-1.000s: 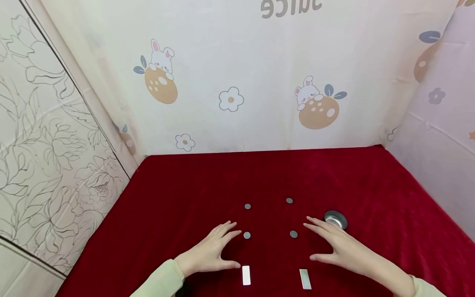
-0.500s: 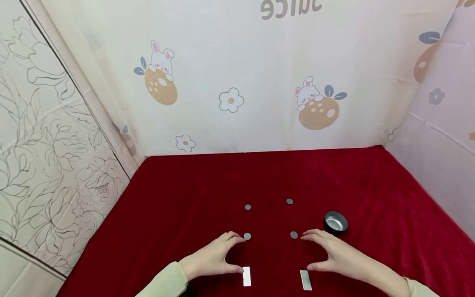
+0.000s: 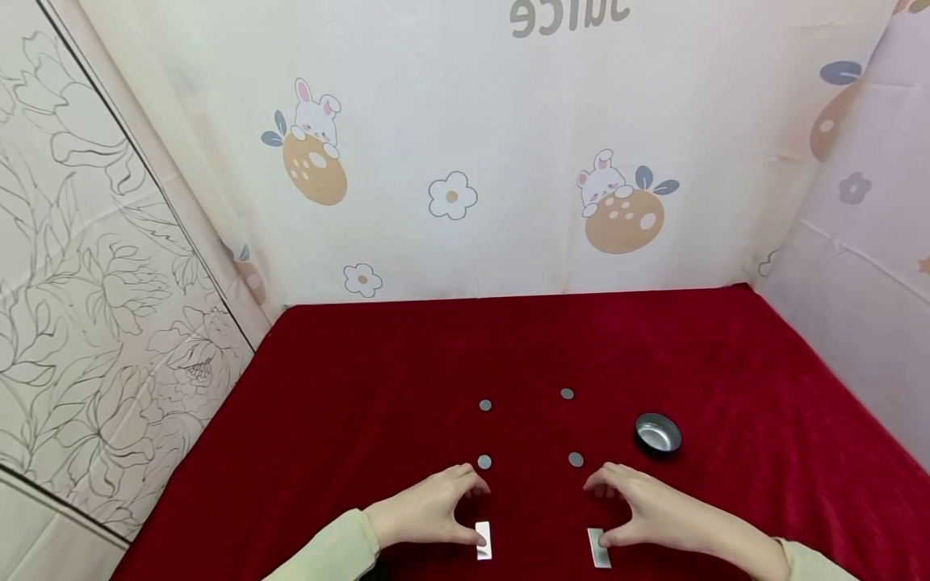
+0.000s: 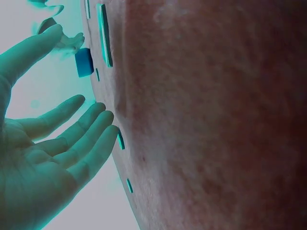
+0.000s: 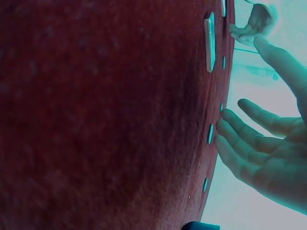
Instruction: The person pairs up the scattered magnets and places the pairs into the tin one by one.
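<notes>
My left hand (image 3: 430,507) is beside a shiny white rectangular plate (image 3: 483,550), its thumb overlapping the plate's upper end in the head view. The fingers are bent loosely, well apart from the thumb, and the left wrist view shows nothing between them. My right hand (image 3: 650,508) mirrors it, thumb over the upper end of a second, greyer plate (image 3: 600,555). In the right wrist view the fingers (image 5: 240,139) are spread from the thumb with nothing held. Beyond the hands lie several small grey discs, the nearest being a left disc (image 3: 484,461) and a right disc (image 3: 576,459).
A round dark-rimmed metal dish (image 3: 657,434) stands to the right, past my right hand. Two farther discs, a left one (image 3: 485,405) and a right one (image 3: 567,394), lie on the red cloth (image 3: 407,363). Patterned curtains (image 3: 450,121) enclose the back and sides.
Both hands have drawn back toward me and inward, their fingers bending more. The thumbs have come over the two plates. The dish, partly covered earlier by the right hand, now shows fully.
</notes>
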Demonstrator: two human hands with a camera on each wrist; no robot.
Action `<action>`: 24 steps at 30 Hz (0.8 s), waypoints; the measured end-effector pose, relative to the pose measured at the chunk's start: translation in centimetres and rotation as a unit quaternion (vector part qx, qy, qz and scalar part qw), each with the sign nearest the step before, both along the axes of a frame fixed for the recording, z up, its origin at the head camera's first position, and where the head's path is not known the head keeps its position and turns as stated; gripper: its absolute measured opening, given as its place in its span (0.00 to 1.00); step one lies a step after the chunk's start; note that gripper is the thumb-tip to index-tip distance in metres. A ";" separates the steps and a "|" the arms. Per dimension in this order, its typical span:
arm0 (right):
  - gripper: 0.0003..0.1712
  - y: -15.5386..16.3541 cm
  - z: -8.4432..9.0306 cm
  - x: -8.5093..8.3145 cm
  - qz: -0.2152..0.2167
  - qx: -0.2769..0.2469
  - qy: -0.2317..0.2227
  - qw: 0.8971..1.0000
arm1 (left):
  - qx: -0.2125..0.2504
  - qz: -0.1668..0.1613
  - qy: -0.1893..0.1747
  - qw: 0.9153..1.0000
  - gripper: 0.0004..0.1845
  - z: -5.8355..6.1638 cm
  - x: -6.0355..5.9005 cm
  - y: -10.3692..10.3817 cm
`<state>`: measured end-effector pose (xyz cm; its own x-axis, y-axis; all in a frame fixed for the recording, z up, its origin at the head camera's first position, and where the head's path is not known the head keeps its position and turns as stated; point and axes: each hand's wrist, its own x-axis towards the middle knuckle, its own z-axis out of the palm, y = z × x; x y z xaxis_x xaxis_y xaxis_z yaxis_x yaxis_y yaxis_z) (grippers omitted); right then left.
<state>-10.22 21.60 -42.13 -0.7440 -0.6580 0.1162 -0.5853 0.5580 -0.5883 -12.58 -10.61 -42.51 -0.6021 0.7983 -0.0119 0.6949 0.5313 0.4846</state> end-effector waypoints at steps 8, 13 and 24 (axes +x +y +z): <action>0.23 -0.4 -0.2 0.2 0.024 0.001 -0.043 0.999 | -0.011 -0.015 0.000 1.000 0.24 -0.6 0.2 0.6; 0.24 -0.5 -0.5 0.4 0.035 0.001 -0.048 0.998 | -0.011 -0.020 -0.016 1.000 0.25 -0.6 0.3 0.6; 0.26 -1.1 -1.1 0.7 0.028 0.020 -0.056 0.998 | -0.039 -0.036 -0.014 0.998 0.24 -1.0 0.5 0.8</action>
